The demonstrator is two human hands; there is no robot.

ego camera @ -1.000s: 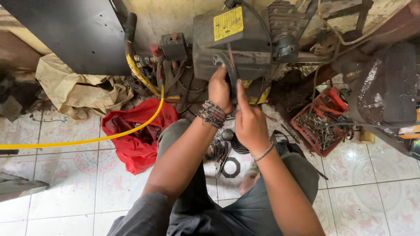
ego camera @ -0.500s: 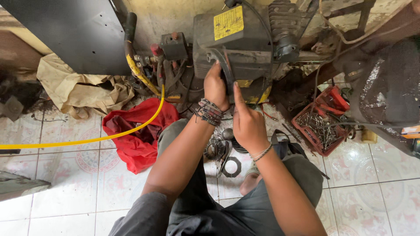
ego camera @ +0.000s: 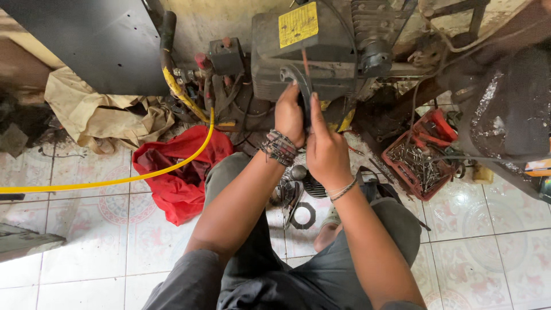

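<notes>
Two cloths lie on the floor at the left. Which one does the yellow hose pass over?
The red cloth: the yellow hose crosses its upper part. The beige cloth lies farther back beside the dark panel, clear of the hose.

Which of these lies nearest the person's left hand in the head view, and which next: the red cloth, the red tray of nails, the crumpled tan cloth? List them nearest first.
From the left hand:
1. Red cloth, on the floor, lower left of the hand.
2. Red tray of nails, to the right, past the right hand.
3. Crumpled tan cloth, far left beside the dark panel.
</notes>
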